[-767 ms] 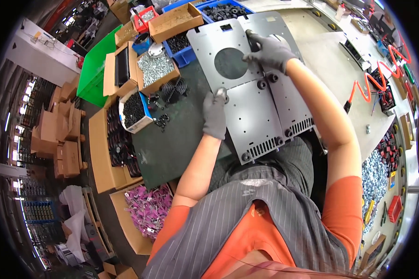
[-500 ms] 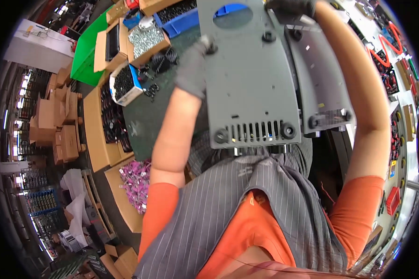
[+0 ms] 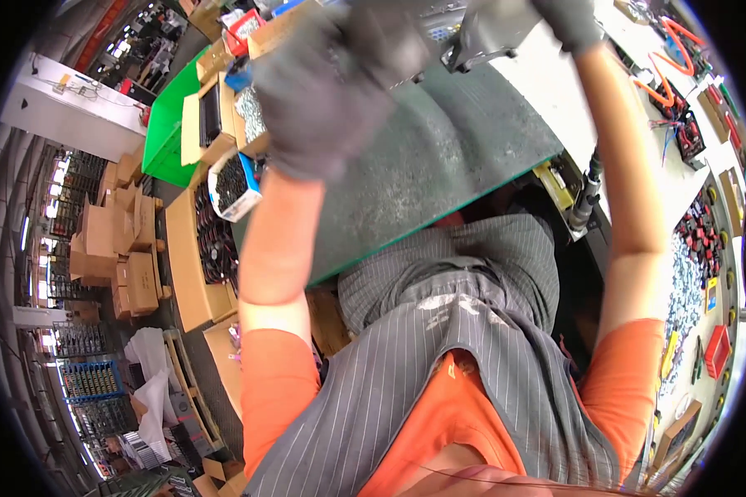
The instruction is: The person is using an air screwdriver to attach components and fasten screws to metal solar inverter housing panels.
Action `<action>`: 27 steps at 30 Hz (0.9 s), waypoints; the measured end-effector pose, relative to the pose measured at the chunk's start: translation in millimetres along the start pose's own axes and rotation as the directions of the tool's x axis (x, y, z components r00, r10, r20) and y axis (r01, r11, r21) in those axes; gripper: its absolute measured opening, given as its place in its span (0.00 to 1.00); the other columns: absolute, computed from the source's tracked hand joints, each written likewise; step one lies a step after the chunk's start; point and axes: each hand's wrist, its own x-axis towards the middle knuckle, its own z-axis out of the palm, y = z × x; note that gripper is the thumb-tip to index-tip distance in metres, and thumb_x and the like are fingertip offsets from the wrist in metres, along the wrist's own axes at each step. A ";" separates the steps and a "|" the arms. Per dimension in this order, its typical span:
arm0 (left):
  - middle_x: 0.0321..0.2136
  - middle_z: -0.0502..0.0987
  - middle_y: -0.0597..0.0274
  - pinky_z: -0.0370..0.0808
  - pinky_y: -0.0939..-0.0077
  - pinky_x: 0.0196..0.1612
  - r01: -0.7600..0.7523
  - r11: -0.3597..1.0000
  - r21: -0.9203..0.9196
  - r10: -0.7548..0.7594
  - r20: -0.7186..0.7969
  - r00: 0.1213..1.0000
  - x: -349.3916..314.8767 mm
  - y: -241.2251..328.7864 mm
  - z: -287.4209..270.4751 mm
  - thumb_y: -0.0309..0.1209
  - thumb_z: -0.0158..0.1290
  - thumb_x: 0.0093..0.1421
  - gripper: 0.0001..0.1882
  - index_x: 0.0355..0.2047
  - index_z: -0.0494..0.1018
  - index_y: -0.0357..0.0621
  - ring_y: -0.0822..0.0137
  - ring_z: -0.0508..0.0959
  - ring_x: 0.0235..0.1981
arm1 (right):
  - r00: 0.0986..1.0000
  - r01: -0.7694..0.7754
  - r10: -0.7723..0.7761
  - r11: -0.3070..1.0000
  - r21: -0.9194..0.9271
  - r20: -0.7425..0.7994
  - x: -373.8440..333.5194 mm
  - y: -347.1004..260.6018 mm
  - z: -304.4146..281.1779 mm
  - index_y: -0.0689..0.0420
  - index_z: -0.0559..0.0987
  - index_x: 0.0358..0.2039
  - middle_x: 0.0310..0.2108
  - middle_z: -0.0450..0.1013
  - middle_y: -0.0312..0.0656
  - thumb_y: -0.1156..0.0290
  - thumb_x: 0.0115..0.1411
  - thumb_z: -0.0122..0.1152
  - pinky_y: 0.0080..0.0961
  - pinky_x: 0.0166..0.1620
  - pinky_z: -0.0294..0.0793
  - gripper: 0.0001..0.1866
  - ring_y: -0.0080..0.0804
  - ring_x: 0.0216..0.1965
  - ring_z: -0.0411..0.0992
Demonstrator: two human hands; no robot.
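Observation:
My left hand (image 3: 323, 103), in a dark grey glove, is raised over the left part of the dark green work mat (image 3: 464, 157). Motion smears its fingers, and a blurred dark shape lies against them, so I cannot make out its grip. At the upper edge, my gloved right hand (image 3: 570, 21) is partly cut off by the picture, its fingers mostly out of sight. Between the hands, the blurred grey metal panel (image 3: 501, 23) shows at the top, with black fittings along its lower edge. Whether either hand touches it is unclear.
Left of the mat stand a box of black small parts (image 3: 230, 186), an open carton (image 3: 192, 273) of dark parts and a green bin (image 3: 170, 137). A power screwdriver (image 3: 587, 195) stands upright by the mat's right edge. Farther right is a white bench (image 3: 680, 195) with red parts.
The large grey panel has left the space above my lap, baring the mat. My left hand has moved up and left; my right hand stays high at the upper edge.

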 end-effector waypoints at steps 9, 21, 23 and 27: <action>0.18 0.75 0.62 0.71 0.72 0.22 0.179 0.793 -0.582 -0.032 0.254 0.967 -92.7 -8.1 -13.8 0.36 0.59 0.44 0.12 0.27 0.75 0.41 0.64 0.76 0.19 | 0.817 -0.412 0.364 0.911 0.011 0.448 -159.6 27.0 -84.8 0.71 0.43 0.62 0.50 0.64 0.67 0.62 0.52 0.67 0.34 0.45 0.74 0.51 0.52 0.44 0.73; 0.37 0.75 0.51 0.73 0.64 0.43 0.597 0.778 -0.197 -0.459 0.471 0.753 -199.8 -11.8 18.9 0.44 0.56 0.55 0.17 0.30 0.76 0.40 0.54 0.76 0.39 | 0.590 -0.123 0.335 0.937 -0.328 0.734 -212.3 40.4 -130.1 0.60 0.67 0.56 0.39 0.74 0.47 0.74 0.43 0.63 0.28 0.44 0.69 0.36 0.41 0.45 0.70; 0.46 0.71 0.47 0.70 0.58 0.51 0.514 0.844 -0.150 -0.354 0.563 0.747 -213.5 -14.7 17.7 0.46 0.55 0.55 0.20 0.36 0.74 0.42 0.48 0.71 0.50 | 0.514 -0.316 0.346 0.927 -0.201 0.785 -207.5 54.5 -124.5 0.59 0.73 0.48 0.38 0.74 0.46 0.77 0.42 0.61 0.27 0.42 0.69 0.27 0.39 0.42 0.71; 0.47 0.71 0.48 0.69 0.57 0.52 0.458 0.882 -0.110 -0.303 0.612 0.731 -232.7 -17.7 19.7 0.43 0.56 0.54 0.20 0.42 0.72 0.43 0.47 0.70 0.51 | 0.254 -0.817 0.456 0.574 -0.064 0.853 -200.3 46.2 -100.5 0.59 0.82 0.29 0.30 0.75 0.44 0.80 0.42 0.59 0.24 0.35 0.71 0.11 0.34 0.30 0.72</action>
